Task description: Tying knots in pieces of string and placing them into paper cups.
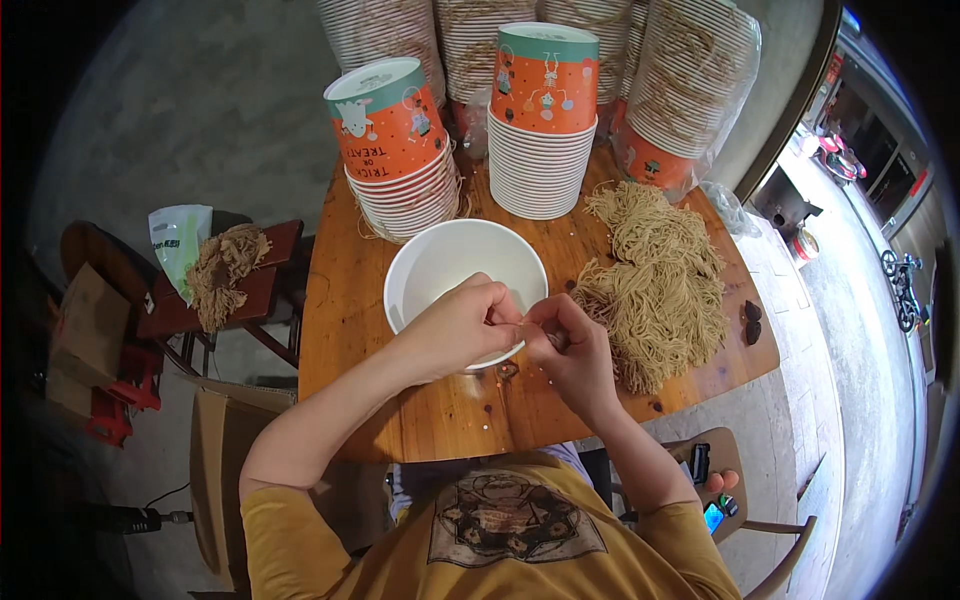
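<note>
Left hand (pixel 468 318), right hand (pixel 578 357): fingertips pinched together over near rim, held item indiscernible | White bucket (pixel 425 265): probably light, semi-stiff, dentable | Hold point: rim, opposite sides

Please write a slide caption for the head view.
Left hand and right hand, close together at the edge of a round white bucket, beside tan string bundles on a brown wooden table.

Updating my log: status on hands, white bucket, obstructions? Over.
Left hand, right hand: both pinched, close together. White bucket: mouth up, near rim partly hidden by hands. Twine heap at right.
</note>
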{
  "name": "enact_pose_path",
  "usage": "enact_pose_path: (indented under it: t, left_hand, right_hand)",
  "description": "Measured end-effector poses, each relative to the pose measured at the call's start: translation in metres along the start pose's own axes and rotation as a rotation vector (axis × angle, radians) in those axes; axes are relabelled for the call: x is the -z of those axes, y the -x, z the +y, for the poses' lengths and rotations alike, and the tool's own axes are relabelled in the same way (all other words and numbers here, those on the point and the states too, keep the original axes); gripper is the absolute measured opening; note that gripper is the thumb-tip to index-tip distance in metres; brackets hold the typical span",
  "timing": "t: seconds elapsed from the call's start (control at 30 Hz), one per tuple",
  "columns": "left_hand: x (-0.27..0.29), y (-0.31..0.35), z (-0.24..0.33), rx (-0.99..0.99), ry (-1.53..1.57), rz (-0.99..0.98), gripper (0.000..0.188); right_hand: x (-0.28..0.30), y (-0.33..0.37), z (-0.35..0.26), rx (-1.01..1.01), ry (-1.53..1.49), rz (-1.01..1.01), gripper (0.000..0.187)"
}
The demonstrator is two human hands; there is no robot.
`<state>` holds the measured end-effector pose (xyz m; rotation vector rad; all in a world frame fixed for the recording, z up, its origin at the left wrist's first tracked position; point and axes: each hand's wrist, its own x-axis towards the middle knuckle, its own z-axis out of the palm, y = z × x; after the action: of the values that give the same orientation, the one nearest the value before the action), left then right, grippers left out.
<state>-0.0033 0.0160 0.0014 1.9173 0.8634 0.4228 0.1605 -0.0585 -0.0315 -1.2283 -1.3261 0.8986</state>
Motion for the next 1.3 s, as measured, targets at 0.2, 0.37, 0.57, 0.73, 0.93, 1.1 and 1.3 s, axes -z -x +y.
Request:
enact_pose_path:
  t: [0.2,0.37,0.57,0.73,0.93,1.1,1.3]
  left_hand:
    - [-0.002,0.002,0.009,-0.135,-0.104,0.069,0.011]
    - [-0.013,0.01,0.025,-0.433,-0.438,0.235,0.011]
    - [-0.008,0.008,0.017,-0.213,-0.225,0.139,0.005]
    - [-0.006,0.008,0.009,-0.218,-0.156,0.152,0.006]
    - [-0.008,0.014,0.018,-0.13,-0.169,0.207,0.012]
    - [-0.015,0.013,0.018,-0.086,-0.179,0.223,0.013]
    - [-0.015,0.009,0.022,0.055,-0.097,0.17,0.011]
  right_hand:
    - [0.004,0.0,0.005,0.158,0.273,0.054,0.014]
    - [0.004,0.0,0.002,0.127,0.23,0.064,0.014]
    - [0.003,-0.001,0.005,0.068,0.217,0.071,0.015]
    - [0.002,-0.001,0.005,0.071,0.227,0.092,0.014]
    - [0.002,0.002,0.005,0.117,0.302,0.115,0.014]
    - [0.0,0.002,0.006,0.169,0.377,0.135,0.015]
    - [0.001,0.002,0.004,0.142,0.396,0.119,0.016]
